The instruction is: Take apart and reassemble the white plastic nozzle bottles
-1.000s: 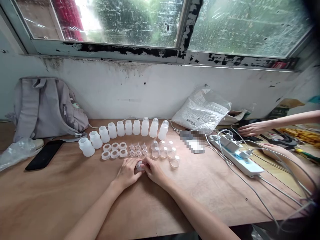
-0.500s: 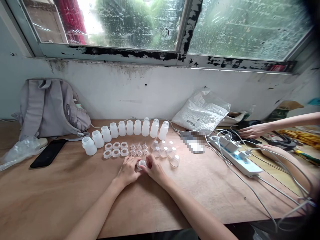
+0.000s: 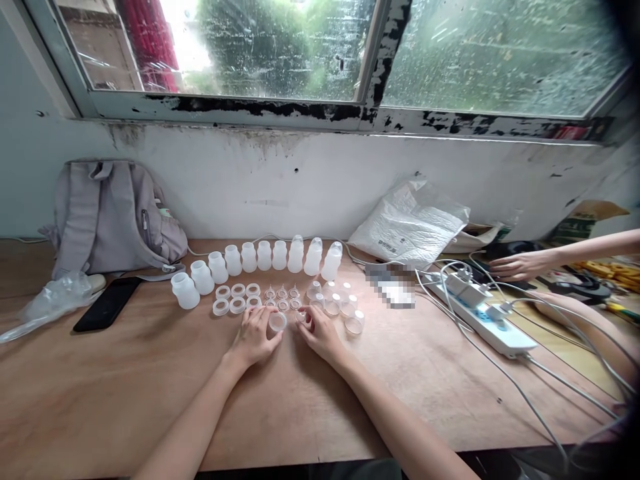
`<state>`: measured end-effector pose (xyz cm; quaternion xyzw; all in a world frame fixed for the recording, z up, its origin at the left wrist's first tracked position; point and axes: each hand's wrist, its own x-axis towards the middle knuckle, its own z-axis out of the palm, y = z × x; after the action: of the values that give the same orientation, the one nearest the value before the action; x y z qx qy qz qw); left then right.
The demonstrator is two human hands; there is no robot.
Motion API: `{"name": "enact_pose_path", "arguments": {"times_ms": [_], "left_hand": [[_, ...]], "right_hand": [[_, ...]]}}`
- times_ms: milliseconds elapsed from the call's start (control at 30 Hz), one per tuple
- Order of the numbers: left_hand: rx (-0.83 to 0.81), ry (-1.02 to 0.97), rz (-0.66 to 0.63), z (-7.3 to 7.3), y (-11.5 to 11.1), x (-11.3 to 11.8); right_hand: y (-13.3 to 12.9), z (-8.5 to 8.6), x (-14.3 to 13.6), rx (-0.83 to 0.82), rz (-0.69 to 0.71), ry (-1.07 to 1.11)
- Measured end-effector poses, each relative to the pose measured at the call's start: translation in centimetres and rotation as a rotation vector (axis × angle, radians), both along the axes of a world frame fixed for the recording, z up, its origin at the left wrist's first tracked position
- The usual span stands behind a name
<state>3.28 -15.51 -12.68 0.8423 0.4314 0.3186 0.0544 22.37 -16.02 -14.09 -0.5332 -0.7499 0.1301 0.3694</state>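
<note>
My left hand (image 3: 254,335) is closed around a whitish bottle ring (image 3: 277,322), its round opening facing up. Apart from it, my right hand (image 3: 320,333) has thumb and fingers pinched at the near edge of the clear bottle nipples (image 3: 283,305); a small pale bit shows at the fingertips, too small to name. Left of the nipples lie white bottle rings (image 3: 237,305) in two rows. Clear domed caps (image 3: 355,323) are grouped to the right. Behind stands a curved line of frosted baby bottles (image 3: 218,268), and the three rightmost, including one capped bottle (image 3: 332,261), have domed tops.
A grey backpack (image 3: 107,213), a black phone (image 3: 107,305) and a clear plastic bag (image 3: 55,300) lie at the left. On the right are a white plastic parcel bag (image 3: 410,227), a power strip (image 3: 493,330) with loose cables, and another person's hand (image 3: 520,265).
My hands have come apart: the left keeps the bottle ring, while the right has shifted right towards the nipples and caps. The view has shifted slightly.
</note>
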Motion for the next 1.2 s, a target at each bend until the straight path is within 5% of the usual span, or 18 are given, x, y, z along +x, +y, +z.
{"name": "enact_pose_path", "arguments": {"times_ms": [167,400,900,1200], "left_hand": [[-0.01,0.065,0.096,0.3,-0.6,-4.3],[-0.07,0.048,0.387,-1.7,-0.6,-11.4],[-0.039,-0.122,0.492,-2.6,-0.2,-12.7],[-0.03,-0.065,0.413,-2.8,-0.3,-12.6]], "right_hand": [[-0.2,-0.2,-0.5,-0.034,0.057,-0.005],[0.5,-0.4,-2.5,0.009,0.128,0.008],[1.7,-0.7,-4.6,0.033,0.131,-0.013],[1.1,-0.5,-4.5,0.029,0.123,0.091]]}}
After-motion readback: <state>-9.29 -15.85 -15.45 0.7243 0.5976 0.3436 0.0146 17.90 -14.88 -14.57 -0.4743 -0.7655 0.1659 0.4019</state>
